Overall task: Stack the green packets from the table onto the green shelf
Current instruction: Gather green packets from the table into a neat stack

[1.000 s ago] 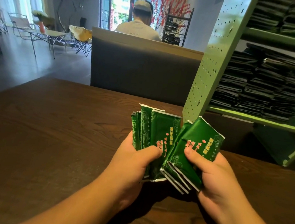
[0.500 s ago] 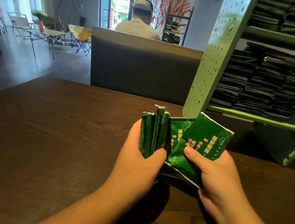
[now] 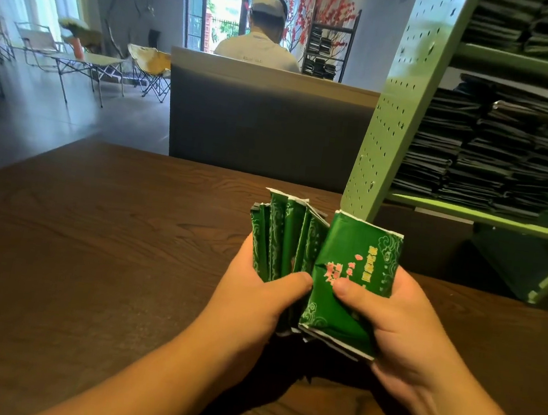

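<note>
Both hands hold a bunch of green packets above the dark wooden table [image 3: 87, 253]. My left hand [image 3: 254, 301] grips several packets [image 3: 279, 239] standing on edge, thumb across their front. My right hand [image 3: 396, 322] grips a flat-facing packet [image 3: 359, 262] with white edges and pink and yellow print, thumb pressed on its face, with more packets stacked behind it. The two bunches touch side by side. The green shelf [image 3: 410, 100] stands on the table at the right, its perforated side panel just behind the packets; stacks of dark packets [image 3: 479, 153] fill its levels.
A grey bench back [image 3: 269, 120] runs along the table's far edge. A person [image 3: 262, 40] sits behind it, facing away. Folding chairs and a small table [image 3: 87, 60] stand far left. A dark rack [image 3: 326, 48] with packets is at the back.
The two bunches have been drawn together and turned more upright. My right hand's packets rotated from a slant to nearly vertical, close against the left bunch.
</note>
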The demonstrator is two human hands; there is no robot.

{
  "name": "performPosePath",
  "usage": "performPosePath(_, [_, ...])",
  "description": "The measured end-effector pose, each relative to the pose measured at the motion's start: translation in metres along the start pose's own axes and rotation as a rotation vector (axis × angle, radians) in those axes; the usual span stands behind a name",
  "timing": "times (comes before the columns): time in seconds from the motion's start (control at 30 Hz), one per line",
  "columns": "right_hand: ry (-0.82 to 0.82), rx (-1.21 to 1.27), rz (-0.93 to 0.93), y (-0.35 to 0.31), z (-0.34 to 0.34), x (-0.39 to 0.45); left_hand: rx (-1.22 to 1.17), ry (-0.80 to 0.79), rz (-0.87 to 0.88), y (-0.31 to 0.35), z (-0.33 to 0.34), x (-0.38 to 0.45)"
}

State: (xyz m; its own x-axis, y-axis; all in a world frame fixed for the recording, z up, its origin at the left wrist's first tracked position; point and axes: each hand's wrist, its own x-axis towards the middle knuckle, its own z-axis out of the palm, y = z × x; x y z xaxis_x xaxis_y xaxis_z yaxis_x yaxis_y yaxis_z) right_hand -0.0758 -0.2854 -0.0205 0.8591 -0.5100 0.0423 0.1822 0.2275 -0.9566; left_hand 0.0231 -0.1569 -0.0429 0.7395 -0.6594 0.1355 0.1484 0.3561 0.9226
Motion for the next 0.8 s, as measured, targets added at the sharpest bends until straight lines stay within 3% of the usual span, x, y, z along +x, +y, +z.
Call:
performPosePath(0.13, [0.046,-0.168,-0.066,0.003,-0.003,0.002,-0.017,-0.07,-0.01,0.001,-0.001,-0.001])
performPosePath(0.33, [-0.197,0.038,0.081,0.005,-0.009,0.004,0.039,-0.163,-0.041,0.004,-0.006,-0.002])
performPosePath(0.43, [-0.141,0.035,0.05,0.004,-0.006,0.0,0.188,-0.143,0.011,0.006,-0.009,0.0])
performPosePath(0.63, [0.028,-0.509,-0.181,0.001,0.002,-0.006,0.42,-0.075,0.139,0.004,-0.006,-0.009])
performPosePath(0.8, [-0.097,-0.598,-0.108,0.007,0.005,-0.005,0.385,-0.133,0.071,0.002,0.0,-0.012])
